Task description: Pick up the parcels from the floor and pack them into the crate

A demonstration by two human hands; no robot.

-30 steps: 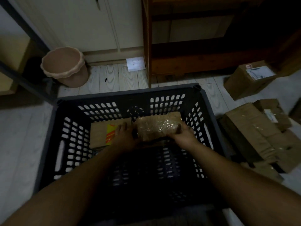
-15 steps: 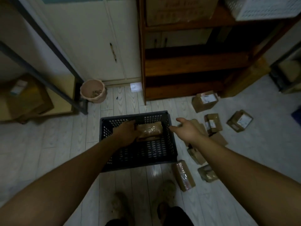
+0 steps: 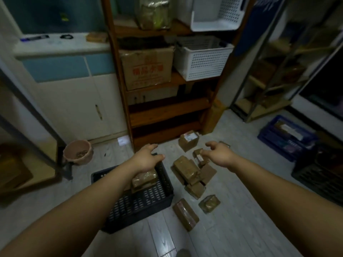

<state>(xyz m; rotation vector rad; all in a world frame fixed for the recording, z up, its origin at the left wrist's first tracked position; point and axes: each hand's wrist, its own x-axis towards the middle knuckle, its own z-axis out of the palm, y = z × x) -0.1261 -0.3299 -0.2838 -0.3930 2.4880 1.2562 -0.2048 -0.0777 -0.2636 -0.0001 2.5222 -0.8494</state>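
Head view: the left grip and right grip are held loose and empty. Parcels are heaped on the floor just right of the crate, where one is laid. The topmost parcel is best taken first, clasped across its narrow sides.

A taped brown parcel is laid flat in the dark slotted crate; more brown parcels are scattered at its 3 o'clock.
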